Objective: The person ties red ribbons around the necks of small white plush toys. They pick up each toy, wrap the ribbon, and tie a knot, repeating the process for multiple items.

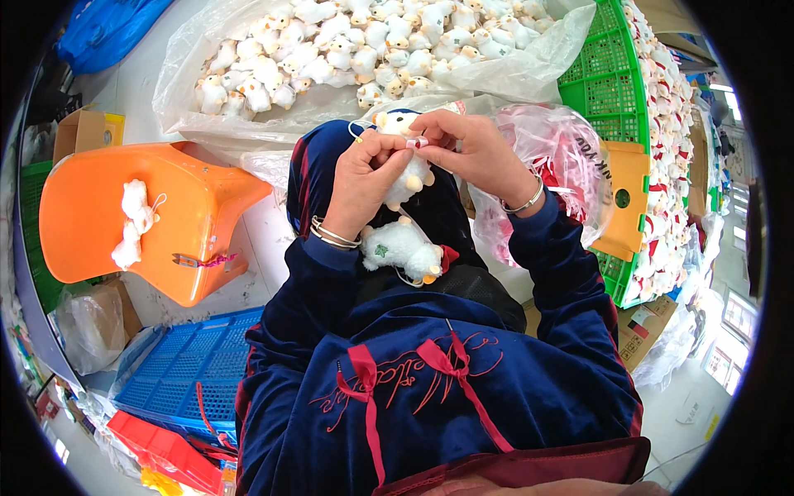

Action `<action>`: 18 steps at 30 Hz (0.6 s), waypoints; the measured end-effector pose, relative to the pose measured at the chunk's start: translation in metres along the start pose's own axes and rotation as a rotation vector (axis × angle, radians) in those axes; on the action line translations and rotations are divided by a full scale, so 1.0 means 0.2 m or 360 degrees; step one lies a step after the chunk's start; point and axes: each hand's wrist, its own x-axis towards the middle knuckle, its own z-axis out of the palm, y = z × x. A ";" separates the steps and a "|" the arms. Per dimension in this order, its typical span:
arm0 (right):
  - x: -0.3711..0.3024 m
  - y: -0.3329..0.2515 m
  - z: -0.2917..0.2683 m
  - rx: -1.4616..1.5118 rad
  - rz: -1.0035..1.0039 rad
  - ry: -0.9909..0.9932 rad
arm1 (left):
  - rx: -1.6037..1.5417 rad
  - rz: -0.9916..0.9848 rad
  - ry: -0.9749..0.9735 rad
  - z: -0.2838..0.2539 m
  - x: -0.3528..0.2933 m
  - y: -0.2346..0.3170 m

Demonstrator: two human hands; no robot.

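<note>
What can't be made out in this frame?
Head view: the neck of the upper toy, behind the left hand and right hand.
Head view: the red-and-white piece between the fingers; too small, partly covered.
Head view: toy pile's far end, cut by the top edge.

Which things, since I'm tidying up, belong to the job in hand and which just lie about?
Job, seemingly:
white plush toy at left hand and right hand
small red-and-white piece
heaped white plush toys

Lying about, seemingly:
red plastic container
brown cardboard boxes
</note>
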 end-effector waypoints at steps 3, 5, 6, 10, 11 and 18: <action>0.00 0.02 0.01 0.0209 0.0081 -0.0026 | 0.0002 -0.0009 0.0005 0.01 0.00 0.00; 0.00 0.00 0.01 0.0284 0.0132 -0.0050 | 0.0014 -0.0021 0.0011 0.00 0.00 0.00; 0.00 0.01 0.01 0.0299 0.0151 -0.0059 | 0.0019 -0.0027 0.0013 0.00 0.00 0.00; -0.01 0.05 0.03 0.0463 0.0200 -0.0064 | 0.0001 -0.0018 0.0015 0.00 -0.01 0.00; -0.01 0.05 0.04 0.0527 0.0201 -0.0060 | -0.0007 -0.0028 0.0015 0.00 -0.01 0.01; -0.01 0.06 0.04 0.0605 0.0242 -0.0047 | -0.0022 -0.0083 -0.0012 0.00 -0.01 0.02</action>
